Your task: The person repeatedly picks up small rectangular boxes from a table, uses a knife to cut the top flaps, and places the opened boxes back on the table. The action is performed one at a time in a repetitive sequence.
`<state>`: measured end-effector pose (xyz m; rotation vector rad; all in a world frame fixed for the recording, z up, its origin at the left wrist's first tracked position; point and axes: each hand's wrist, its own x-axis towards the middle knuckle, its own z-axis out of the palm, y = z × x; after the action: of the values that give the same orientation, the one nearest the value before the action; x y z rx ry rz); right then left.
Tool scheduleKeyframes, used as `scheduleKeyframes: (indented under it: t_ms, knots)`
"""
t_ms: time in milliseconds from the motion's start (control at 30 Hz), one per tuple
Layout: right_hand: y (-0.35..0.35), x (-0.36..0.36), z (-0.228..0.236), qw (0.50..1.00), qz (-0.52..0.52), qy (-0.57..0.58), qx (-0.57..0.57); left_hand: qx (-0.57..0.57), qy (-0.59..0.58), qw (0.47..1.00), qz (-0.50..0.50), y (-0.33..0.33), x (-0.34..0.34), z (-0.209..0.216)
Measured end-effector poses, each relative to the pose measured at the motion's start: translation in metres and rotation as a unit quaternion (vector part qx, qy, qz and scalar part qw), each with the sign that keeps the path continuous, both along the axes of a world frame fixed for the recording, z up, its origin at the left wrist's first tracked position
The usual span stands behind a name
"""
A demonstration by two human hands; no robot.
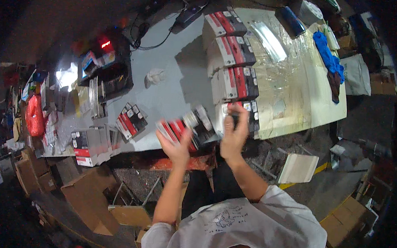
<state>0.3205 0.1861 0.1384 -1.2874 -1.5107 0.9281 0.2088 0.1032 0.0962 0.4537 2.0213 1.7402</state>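
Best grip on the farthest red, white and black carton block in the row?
Across the left and right sides of the carton block, midway along, coming from above. It's boxy with flat, opposed sides, and both flanks look free. The next block sits close on its near side, so that face looks a poorer choice.

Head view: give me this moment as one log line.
left hand: holding red-white-black rectangular cardboard boxes, blurred | right hand: over row's nearest box group, contact unclear

red digits (106, 44) on dark device (123, 51), black lettering (225, 219) on white shirt (269, 225), print (229, 61) on boxes (239, 82)
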Motion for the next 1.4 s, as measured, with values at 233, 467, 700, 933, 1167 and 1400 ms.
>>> scheduleKeyframes:
  t_ms: [233,467,700,933,1167,1400]
  knots:
    - [0.018,0.079,-0.01,0.991,-0.055,-0.02,-0.124,-0.248,0.068,0.961,-0.105,0.123,-0.048,-0.125]
    - [-0.001,0.034,-0.021,0.984,0.088,0.04,-0.15,-0.362,0.222,0.902,-0.072,0.113,-0.044,-0.143]
    - [-0.017,-0.126,-0.087,0.937,0.327,-0.103,-0.064,-0.287,0.331,0.853,0.283,-0.019,-0.141,-0.112]
    - [-0.069,-0.255,-0.171,0.914,0.284,-0.268,-0.106,-0.348,0.062,0.901,0.25,-0.077,-0.197,-0.134]
    - [-0.068,-0.26,-0.179,0.925,0.248,-0.286,-0.04,-0.241,0.007,0.917,0.319,-0.079,-0.193,-0.131]
    - [-0.078,-0.254,-0.166,0.943,0.222,-0.245,-0.041,-0.109,-0.058,0.932,0.341,-0.083,-0.195,-0.141]
